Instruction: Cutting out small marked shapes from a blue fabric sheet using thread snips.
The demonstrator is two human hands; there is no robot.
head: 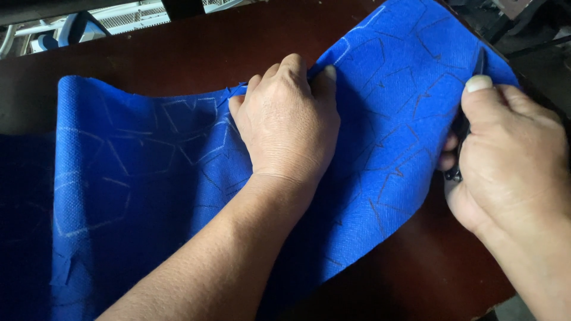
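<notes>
A long sheet of bright blue textured fabric [137, 172], marked with drawn outlines, lies across a dark brown table [196, 47]. My left hand [288, 119] rests on the middle of the sheet and pinches its far edge between thumb and fingers. My right hand [505, 148] is at the sheet's right edge, closed around a dark-handled tool [458, 151] that looks like scissors; the tool is mostly hidden by the fingers and the fabric.
The table's front right corner [488, 291] is close to my right wrist. Beyond the table's far edge stand white and blue metal frames [89, 24]. Dark clutter sits at the top right [523, 24].
</notes>
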